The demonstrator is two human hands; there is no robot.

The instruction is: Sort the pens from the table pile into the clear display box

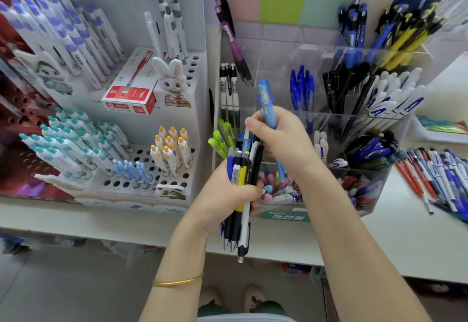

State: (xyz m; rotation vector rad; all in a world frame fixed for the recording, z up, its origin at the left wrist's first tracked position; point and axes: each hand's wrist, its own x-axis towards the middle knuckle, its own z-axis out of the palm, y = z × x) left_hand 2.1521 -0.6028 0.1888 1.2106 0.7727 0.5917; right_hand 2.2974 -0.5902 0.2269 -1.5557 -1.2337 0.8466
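My left hand (228,195) grips a bundle of pens (241,220), black, yellow, blue and white, tips pointing down over the table's front edge. Just above it, my right hand (281,136) pinches a translucent light-blue capped pen (266,96), held upright with its cap up. Behind both hands stands the clear display box (354,124), split into compartments holding blue, black, white, green and pastel pens. The table pile of pens (440,179), red, blue and white, lies at the right edge.
A white tiered pen rack (141,149) with rows of purple, teal and orange-tipped pens fills the left. A red and white pen carton (131,93) rests on it. The white table's front edge (126,225) runs below the hands.
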